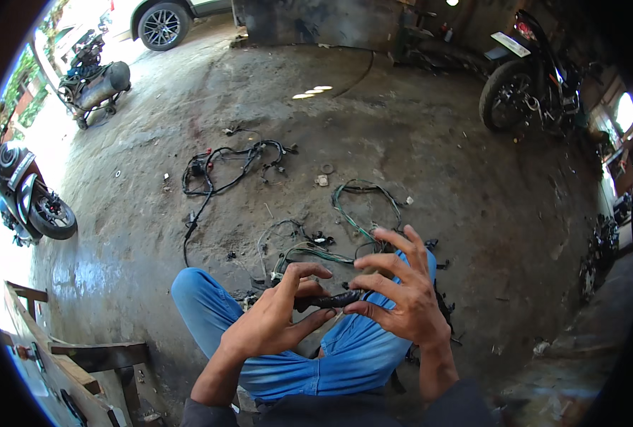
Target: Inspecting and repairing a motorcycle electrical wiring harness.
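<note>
Our dark top (323, 411) is nearest the cam. L to R: our L hand (270, 320) has thumb & fingers closed on the L end of a blk wrapped bundle (341, 299), btwn both hands above our jeans (366, 356), long axis running across, R end slightly farther fwd; our R hand (410, 306) has fingers spread, thumb by that end, can't tell if gripping.

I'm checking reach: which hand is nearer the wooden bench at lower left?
Left: the left hand is right of the wooden bench; the right hand is farther right.
</note>
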### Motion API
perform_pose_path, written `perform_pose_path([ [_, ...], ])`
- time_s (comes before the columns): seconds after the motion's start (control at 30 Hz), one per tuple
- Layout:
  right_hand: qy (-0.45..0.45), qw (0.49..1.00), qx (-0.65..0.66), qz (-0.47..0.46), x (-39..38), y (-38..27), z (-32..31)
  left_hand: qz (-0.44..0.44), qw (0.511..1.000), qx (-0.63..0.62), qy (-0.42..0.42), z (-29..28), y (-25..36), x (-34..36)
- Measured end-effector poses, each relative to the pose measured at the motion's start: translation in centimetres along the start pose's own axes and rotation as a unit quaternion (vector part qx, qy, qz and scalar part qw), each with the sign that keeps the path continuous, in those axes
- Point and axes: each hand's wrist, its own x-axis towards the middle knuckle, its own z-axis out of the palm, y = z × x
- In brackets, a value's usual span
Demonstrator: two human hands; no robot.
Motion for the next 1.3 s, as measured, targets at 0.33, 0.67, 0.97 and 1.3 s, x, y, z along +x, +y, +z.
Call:
perform_pose_path([
  [0.33, 0.284, 0.958, 0.016, -0.026, -0.8, 0.0, 5.5, 0.097, 0.981, -0.051, 0.162, 4.0, -2.5, -0.2],
  [0.67, 0.387, 0.921, 0.029, 0.019, 0.2, -2.7, 7.0, 0.260, 0.904, 0.028, 0.337, 5.3, -4.2, 1.1],
  [0.97, 0.403, 0.914, 0.049, -0.017, 0.1, -3.6, 6.8, 0.348, 0.867, 0.053, 0.353, 4.3, -5.0, 1.2],
  [1.3, 0.273, 0.939, 0.177, 0.116, 0.2, -3.2, 4.9, 0.165, 0.947, 0.065, 0.269, 3.1, -3.9, 0.1],
])
